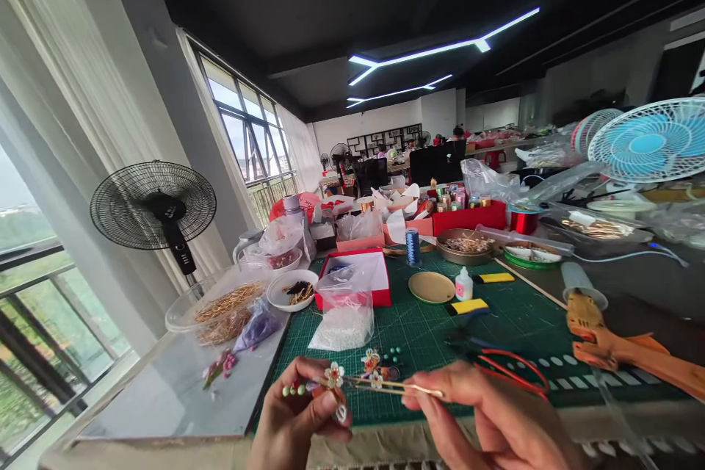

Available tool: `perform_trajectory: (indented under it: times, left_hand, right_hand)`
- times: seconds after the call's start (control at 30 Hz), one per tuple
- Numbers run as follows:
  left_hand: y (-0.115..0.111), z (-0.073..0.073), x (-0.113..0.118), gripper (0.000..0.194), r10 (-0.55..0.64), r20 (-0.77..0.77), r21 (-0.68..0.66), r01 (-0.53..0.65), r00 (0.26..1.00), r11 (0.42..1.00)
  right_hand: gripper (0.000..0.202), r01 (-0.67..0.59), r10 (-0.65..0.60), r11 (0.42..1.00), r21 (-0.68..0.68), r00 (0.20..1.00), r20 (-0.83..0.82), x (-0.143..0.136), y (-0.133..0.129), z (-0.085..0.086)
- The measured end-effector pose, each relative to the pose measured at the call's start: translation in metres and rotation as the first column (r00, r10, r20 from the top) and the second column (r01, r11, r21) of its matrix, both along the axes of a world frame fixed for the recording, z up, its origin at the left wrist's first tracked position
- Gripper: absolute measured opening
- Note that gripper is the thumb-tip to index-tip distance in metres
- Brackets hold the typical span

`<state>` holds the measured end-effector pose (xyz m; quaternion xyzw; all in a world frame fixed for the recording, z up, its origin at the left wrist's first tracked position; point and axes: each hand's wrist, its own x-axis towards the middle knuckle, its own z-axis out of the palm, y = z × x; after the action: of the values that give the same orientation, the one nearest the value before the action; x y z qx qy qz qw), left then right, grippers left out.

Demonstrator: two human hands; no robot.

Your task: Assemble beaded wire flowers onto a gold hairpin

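My left hand (300, 411) is closed around a beaded flower ornament (333, 374); a white flower with a reddish centre and green beads stick out from the fingers. My right hand (485, 411) pinches a slim gold two-pronged hairpin (393, 385), its prongs pointing left at the ornament. Whether the prongs touch the ornament I cannot tell. Just beyond, another flower piece (371, 360) and a few loose turquoise beads (393, 352) lie on the green cutting mat (410, 327).
A bag of clear beads (344, 323) lies before a red box (380, 275). Right of it are a tan dish (431, 287), a glue bottle (463, 284), red-handled pliers (515, 367) and an orange glue gun (611, 345). A tub of gold pins (225, 305) stands left.
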<state>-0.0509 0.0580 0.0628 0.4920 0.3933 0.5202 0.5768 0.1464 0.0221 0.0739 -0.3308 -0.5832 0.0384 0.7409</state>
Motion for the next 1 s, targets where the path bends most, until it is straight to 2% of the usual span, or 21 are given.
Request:
perform_trajectory:
  times: [0.1, 0.13, 0.2, 0.23, 0.3, 0.33, 0.4, 0.47, 0.63, 0.7, 0.77, 0.83, 0.93, 1.0]
  left_hand:
    - [-0.001, 0.003, 0.003, 0.031, 0.01, 0.025, -0.047, -0.008, 1.0, 0.999]
    - [-0.001, 0.004, 0.005, 0.032, 0.017, 0.029, -0.053, -0.015, 0.999, 0.998]
    - [-0.003, 0.005, 0.007, 0.034, 0.025, 0.018, -0.045, -0.024, 1.0, 0.999]
    - [-0.004, 0.005, 0.008, 0.034, 0.024, 0.01, -0.035, -0.024, 1.0, 0.999]
    - [-0.005, 0.005, 0.009, 0.034, 0.004, -0.007, -0.02, -0.005, 1.0, 1.0]
    - [-0.006, 0.005, 0.009, 0.034, -0.012, -0.013, -0.02, 0.012, 1.0, 1.0]
    - [-0.005, 0.005, 0.009, 0.033, -0.049, -0.021, -0.035, 0.049, 0.999, 0.998]
    - [-0.004, 0.006, 0.01, 0.033, -0.079, -0.024, -0.06, 0.077, 0.997, 0.995]
    - [-0.002, 0.007, 0.013, 0.033, -0.16, -0.04, -0.105, 0.155, 0.986, 0.982]
    - [-0.001, 0.006, 0.013, 0.03, -0.182, -0.039, -0.08, 0.179, 0.983, 0.981]
    - [-0.001, 0.003, 0.013, 0.027, -0.172, -0.046, -0.019, 0.171, 0.984, 0.985]
    - [0.0, 0.001, 0.014, 0.026, -0.135, -0.061, 0.016, 0.137, 0.989, 0.99]
    - [0.0, 0.0, 0.014, 0.029, -0.096, -0.053, -0.055, 0.093, 0.994, 0.994]
    - [0.0, 0.001, 0.015, 0.032, -0.104, -0.028, -0.123, 0.1, 0.994, 0.987]
  right_hand:
    - [0.018, -0.009, 0.009, 1.0, -0.001, 0.998, 0.061, 0.012, 0.008, 0.005]
    - [0.014, -0.014, 0.018, 0.999, -0.052, 0.996, 0.087, 0.016, 0.012, 0.007]
    - [0.008, -0.081, 0.121, 0.962, -0.262, 0.983, 0.141, 0.019, 0.018, 0.009]
    - [0.01, -0.157, 0.232, 0.905, -0.395, 0.961, 0.149, 0.019, 0.021, 0.011]
    - [0.017, -0.318, 0.474, 0.729, -0.607, 0.873, 0.113, 0.015, 0.026, 0.013]
    - [0.018, -0.367, 0.563, 0.641, -0.674, 0.821, 0.088, 0.013, 0.027, 0.015]
    - [0.016, -0.402, 0.648, 0.53, -0.747, 0.76, 0.051, 0.008, 0.03, 0.018]
    - [0.013, -0.407, 0.678, 0.483, -0.776, 0.734, 0.037, 0.006, 0.033, 0.021]
    - [0.012, -0.456, 0.724, 0.425, -0.782, 0.689, -0.008, 0.005, 0.04, 0.021]
    - [0.012, -0.459, 0.706, 0.405, -0.79, 0.706, -0.048, 0.001, 0.041, 0.017]
    - [0.015, -0.43, 0.648, 0.389, -0.814, 0.756, -0.09, -0.003, 0.041, 0.013]
    - [0.016, -0.427, 0.595, 0.343, -0.837, 0.788, -0.158, -0.006, 0.039, 0.007]
    - [0.008, -0.569, 0.597, 0.231, -0.79, 0.723, -0.346, -0.006, 0.038, -0.001]
    - [0.023, -0.683, 0.566, 0.228, -0.694, 0.673, -0.476, -0.002, 0.039, -0.004]
